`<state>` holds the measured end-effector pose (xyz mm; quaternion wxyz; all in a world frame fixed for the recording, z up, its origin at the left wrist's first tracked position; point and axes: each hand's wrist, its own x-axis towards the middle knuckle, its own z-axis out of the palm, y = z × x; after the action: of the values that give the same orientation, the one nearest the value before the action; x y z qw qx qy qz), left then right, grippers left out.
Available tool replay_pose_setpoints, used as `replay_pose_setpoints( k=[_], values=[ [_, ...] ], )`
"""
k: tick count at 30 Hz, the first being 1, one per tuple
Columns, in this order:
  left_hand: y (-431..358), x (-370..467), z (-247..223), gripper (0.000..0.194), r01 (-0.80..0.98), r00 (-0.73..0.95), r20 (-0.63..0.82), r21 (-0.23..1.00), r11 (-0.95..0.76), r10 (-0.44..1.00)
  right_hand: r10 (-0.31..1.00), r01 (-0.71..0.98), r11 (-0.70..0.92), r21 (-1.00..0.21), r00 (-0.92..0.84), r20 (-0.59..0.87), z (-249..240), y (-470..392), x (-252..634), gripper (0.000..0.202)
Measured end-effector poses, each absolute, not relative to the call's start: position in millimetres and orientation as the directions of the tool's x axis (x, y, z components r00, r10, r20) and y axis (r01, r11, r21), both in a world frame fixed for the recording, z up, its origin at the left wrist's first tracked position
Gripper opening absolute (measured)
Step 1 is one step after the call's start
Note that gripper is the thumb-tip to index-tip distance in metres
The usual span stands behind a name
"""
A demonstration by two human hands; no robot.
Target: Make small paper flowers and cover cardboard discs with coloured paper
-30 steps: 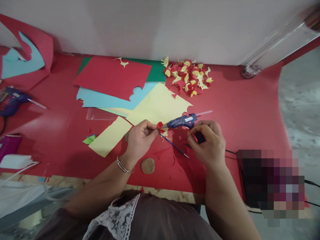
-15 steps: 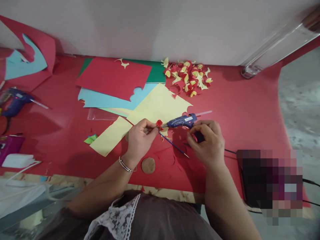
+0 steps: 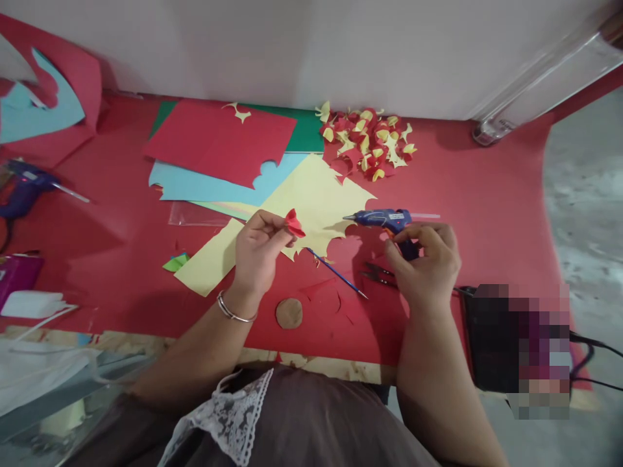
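Between thumb and fingers, my left hand [image 3: 260,250] pinches a small red folded paper flower [image 3: 294,224], held above the pale yellow sheet [image 3: 316,188]. My right hand [image 3: 428,263] is closed round the handle of a blue hot glue gun [image 3: 382,218], its nozzle pointing left toward the flower but apart from it. A clear glue stick [image 3: 425,215] juts from the gun's back. Below the hands lie a thin blue rod [image 3: 338,274] with a pale tip and a pair of dark snips [image 3: 378,275], partly behind my right hand. A round brown disc [image 3: 289,314] lies nearer me.
A pile of red and yellow paper pieces [image 3: 365,143] sits against the wall. Red [image 3: 221,139] and light blue sheets [image 3: 204,185] lie at the back left. Another glue gun [image 3: 29,188] rests far left. A clear tube [image 3: 535,97] leans at the right.
The glue gun has moved right with my right hand, its nozzle now away from the red flower. My left hand has shifted slightly left and up, turning the flower. The snips show more.
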<state>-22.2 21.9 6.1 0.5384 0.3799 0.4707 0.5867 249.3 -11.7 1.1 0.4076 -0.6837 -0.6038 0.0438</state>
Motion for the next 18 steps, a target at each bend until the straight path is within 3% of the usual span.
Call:
replay_pose_setpoints(
  k=[3,8,12,15,18],
  values=[
    [25,-29,15,0.02,-0.451,-0.009,-0.157,0.882,0.136,0.988,0.848,0.821,-0.062,-0.567,0.343,0.404,-6,-9,264,0.008],
    [23,-31,24,0.019,-0.445,0.104,-0.186,0.87,0.213,0.977,0.884,0.87,-0.083,-0.485,0.289,0.367,-10,-8,271,0.01],
    [20,-26,24,0.02,-0.395,0.142,-0.213,0.883,0.253,0.967,0.868,0.878,0.075,-0.473,0.176,0.465,-1,-13,246,0.011],
    [18,-24,21,0.021,-0.364,0.124,-0.2,0.902,0.232,0.972,0.912,0.766,0.271,-0.583,-0.01,0.411,1,-18,218,0.008],
    [17,-24,19,0.02,-0.335,0.122,-0.178,0.919,0.209,0.976,0.911,0.693,0.395,-0.603,-0.209,0.357,-3,-21,196,0.004]
  ],
)
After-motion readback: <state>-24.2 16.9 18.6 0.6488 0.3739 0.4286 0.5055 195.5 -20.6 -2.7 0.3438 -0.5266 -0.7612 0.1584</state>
